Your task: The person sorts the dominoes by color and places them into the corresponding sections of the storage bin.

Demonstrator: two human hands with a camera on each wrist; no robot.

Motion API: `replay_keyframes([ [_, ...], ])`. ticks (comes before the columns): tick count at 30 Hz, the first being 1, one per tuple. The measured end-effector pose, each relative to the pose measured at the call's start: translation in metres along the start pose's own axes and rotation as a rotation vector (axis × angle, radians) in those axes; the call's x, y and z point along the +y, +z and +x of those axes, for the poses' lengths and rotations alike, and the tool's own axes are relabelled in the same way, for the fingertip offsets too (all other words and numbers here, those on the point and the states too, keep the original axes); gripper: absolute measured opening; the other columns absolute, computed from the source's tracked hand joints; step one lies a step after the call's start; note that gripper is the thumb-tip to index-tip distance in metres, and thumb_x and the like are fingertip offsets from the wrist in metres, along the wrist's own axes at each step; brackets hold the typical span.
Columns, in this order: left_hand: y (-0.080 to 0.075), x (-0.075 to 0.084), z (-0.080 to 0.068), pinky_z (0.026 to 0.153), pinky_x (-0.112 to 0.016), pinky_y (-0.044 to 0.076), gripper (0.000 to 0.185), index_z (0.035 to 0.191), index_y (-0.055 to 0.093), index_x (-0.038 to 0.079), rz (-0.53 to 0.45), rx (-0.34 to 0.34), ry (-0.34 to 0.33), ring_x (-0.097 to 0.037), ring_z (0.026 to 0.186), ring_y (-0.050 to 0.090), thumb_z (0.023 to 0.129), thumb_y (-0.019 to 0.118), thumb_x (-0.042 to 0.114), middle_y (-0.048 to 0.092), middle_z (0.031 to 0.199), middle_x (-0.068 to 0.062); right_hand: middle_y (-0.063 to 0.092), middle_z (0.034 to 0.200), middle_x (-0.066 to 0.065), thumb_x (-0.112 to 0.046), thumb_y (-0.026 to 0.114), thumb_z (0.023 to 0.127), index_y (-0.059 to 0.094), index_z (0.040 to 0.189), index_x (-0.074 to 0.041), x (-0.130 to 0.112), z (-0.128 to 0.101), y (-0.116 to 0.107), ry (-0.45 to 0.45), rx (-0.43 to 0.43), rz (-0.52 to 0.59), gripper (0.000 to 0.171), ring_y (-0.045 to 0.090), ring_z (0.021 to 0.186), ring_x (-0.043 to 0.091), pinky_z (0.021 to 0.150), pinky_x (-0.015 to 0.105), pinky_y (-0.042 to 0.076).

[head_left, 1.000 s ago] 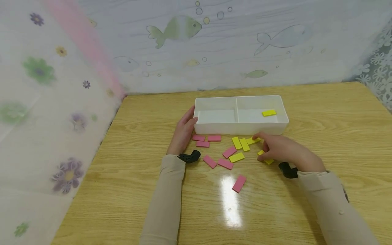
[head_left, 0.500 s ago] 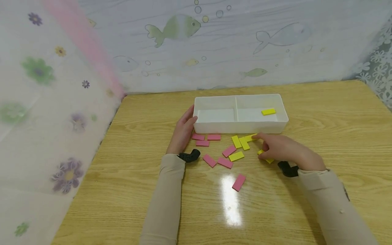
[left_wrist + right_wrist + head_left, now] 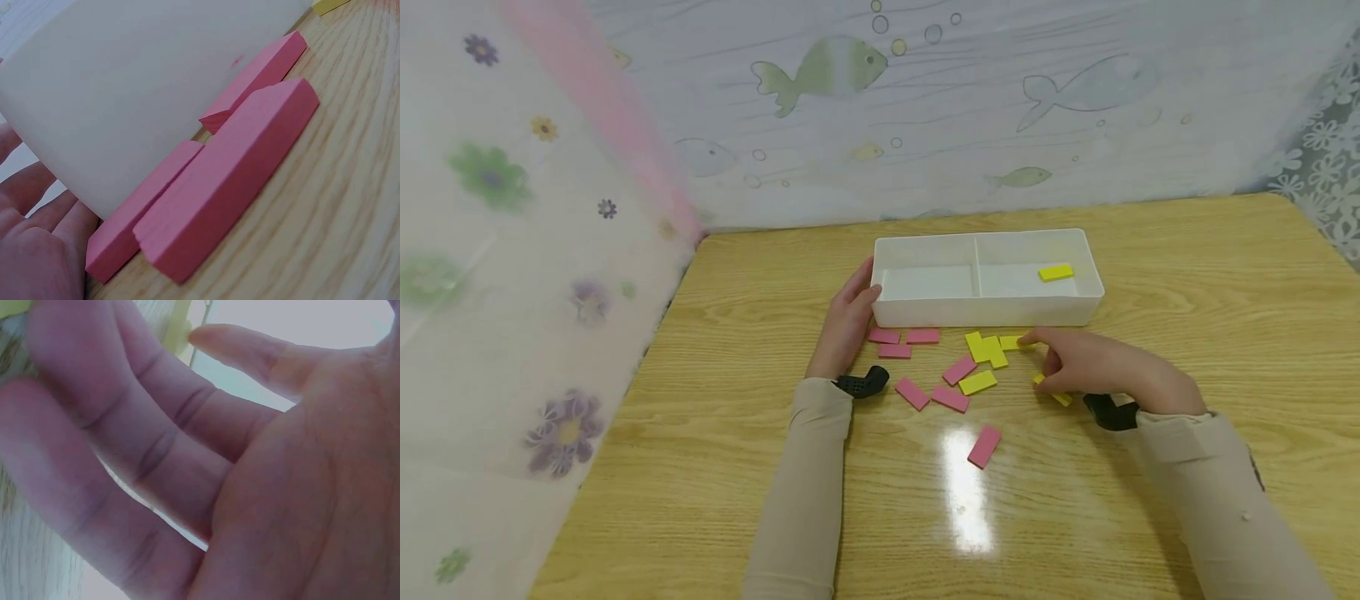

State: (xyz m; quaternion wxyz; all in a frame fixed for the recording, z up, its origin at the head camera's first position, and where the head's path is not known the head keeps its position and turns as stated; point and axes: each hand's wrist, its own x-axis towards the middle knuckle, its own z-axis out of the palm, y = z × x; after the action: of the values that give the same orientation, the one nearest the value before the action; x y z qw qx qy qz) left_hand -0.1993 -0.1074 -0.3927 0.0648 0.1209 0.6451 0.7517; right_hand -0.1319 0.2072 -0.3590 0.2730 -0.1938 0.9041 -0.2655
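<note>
In the head view, my left hand [image 3: 844, 323] rests against the left end of a white two-compartment box [image 3: 985, 313], its thumb at the front corner. The left wrist view shows its fingers along the end wall, beside pink blocks [image 3: 231, 181]. My right hand [image 3: 1101, 367] is over the table at the box's front right. One extended fingertip touches a yellow block [image 3: 1012, 342]. Another yellow block [image 3: 1060, 398] lies partly hidden beneath the hand's other fingers. In the right wrist view, the fingers [image 3: 150, 444] are spread and loosely bent, with no block held in the palm.
One yellow block [image 3: 1056, 272] lies in the box's right compartment. More yellow blocks [image 3: 978, 382] and pink blocks [image 3: 984, 447] are scattered on the wooden table [image 3: 715, 467] before the box. A patterned wall covering [image 3: 955, 142] stands behind and to the left.
The yellow block at my right fingertip has turned from slanted to nearly level. The two yellow blocks left of it sit closer together. My left hand stays at the box.
</note>
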Motion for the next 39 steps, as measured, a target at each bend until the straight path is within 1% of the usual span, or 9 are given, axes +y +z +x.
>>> replay_keyframes([
  [3,0.000,0.000,0.000,0.103,-0.041,0.022,0.051,0.141,0.026,0.011,-0.013,-0.001,-0.008,-0.020,0.132,0.021,0.094,0.043,0.012,0.022,0.146,-0.004,0.054,0.077,0.003,-0.019,0.064,0.079,0.039,0.127,-0.006,0.000,-0.001,-0.001,0.013,-0.020,0.031,0.055,0.051,0.062,0.015,0.056,0.030,0.043],
  [9,0.000,0.001,0.000,0.103,-0.040,0.022,0.051,0.141,0.026,0.011,0.001,-0.003,0.001,-0.020,0.132,0.021,0.093,0.044,0.014,0.023,0.145,-0.004,0.052,0.085,0.006,-0.006,0.053,0.080,0.046,0.120,-0.008,0.002,-0.002,-0.004,0.006,-0.018,0.037,0.040,0.050,0.063,0.016,0.057,0.029,0.043],
  [15,0.001,0.002,0.000,0.103,-0.038,0.023,0.051,0.141,0.025,0.010,0.005,-0.009,0.010,-0.019,0.132,0.020,0.093,0.044,0.013,0.022,0.146,-0.004,0.055,0.091,0.005,-0.006,0.052,0.081,0.056,0.107,-0.009,0.003,-0.003,-0.005,-0.023,-0.007,0.021,0.026,0.050,0.072,0.016,0.061,0.029,0.043],
  [17,0.001,0.002,0.000,0.103,-0.039,0.023,0.052,0.141,0.026,0.010,0.000,-0.009,0.009,-0.019,0.132,0.021,0.093,0.044,0.014,0.023,0.146,-0.004,0.055,0.092,0.005,-0.006,0.052,0.082,0.058,0.104,-0.010,0.003,-0.003,-0.005,-0.021,0.000,0.022,0.024,0.050,0.072,0.016,0.061,0.029,0.044],
  [21,0.001,0.002,0.001,0.103,-0.039,0.022,0.051,0.141,0.026,0.011,0.001,-0.004,0.002,-0.019,0.132,0.022,0.093,0.045,0.015,0.024,0.145,-0.004,0.054,0.089,0.004,-0.007,0.050,0.081,0.059,0.102,-0.011,0.003,-0.003,-0.006,-0.032,0.056,-0.003,0.023,0.049,0.066,0.015,0.058,0.029,0.043],
  [24,0.001,0.001,0.000,0.104,-0.038,0.022,0.052,0.141,0.026,0.011,0.007,0.001,-0.004,-0.019,0.132,0.020,0.093,0.045,0.015,0.023,0.145,-0.004,0.053,0.084,0.004,-0.008,0.050,0.081,0.055,0.100,-0.010,0.003,-0.002,-0.006,-0.053,0.123,-0.021,0.020,0.047,0.063,0.015,0.057,0.029,0.041],
  [29,0.001,0.002,-0.002,0.104,-0.040,0.021,0.052,0.141,0.025,0.010,-0.010,-0.001,-0.002,-0.019,0.133,0.019,0.093,0.044,0.014,0.022,0.146,-0.004,0.050,0.077,0.004,-0.005,0.047,0.083,0.049,0.093,-0.011,0.003,-0.001,-0.007,-0.079,0.187,0.006,0.012,0.046,0.060,0.016,0.054,0.030,0.039],
  [34,0.001,0.002,-0.002,0.104,-0.041,0.020,0.051,0.141,0.025,0.011,-0.018,-0.003,-0.004,-0.019,0.132,0.020,0.093,0.043,0.014,0.022,0.146,-0.003,0.049,0.071,0.002,-0.006,0.044,0.086,0.052,0.088,-0.012,0.003,-0.002,-0.009,-0.065,0.213,-0.001,0.010,0.046,0.061,0.016,0.055,0.030,0.038],
  [39,0.001,0.001,-0.001,0.104,-0.042,0.020,0.052,0.142,0.025,0.011,-0.019,-0.014,-0.002,-0.020,0.132,0.021,0.093,0.044,0.014,0.022,0.146,-0.003,0.051,0.073,0.002,-0.007,0.045,0.087,0.055,0.089,-0.012,0.002,-0.003,-0.011,-0.073,0.290,-0.016,0.011,0.046,0.064,0.016,0.058,0.030,0.039],
])
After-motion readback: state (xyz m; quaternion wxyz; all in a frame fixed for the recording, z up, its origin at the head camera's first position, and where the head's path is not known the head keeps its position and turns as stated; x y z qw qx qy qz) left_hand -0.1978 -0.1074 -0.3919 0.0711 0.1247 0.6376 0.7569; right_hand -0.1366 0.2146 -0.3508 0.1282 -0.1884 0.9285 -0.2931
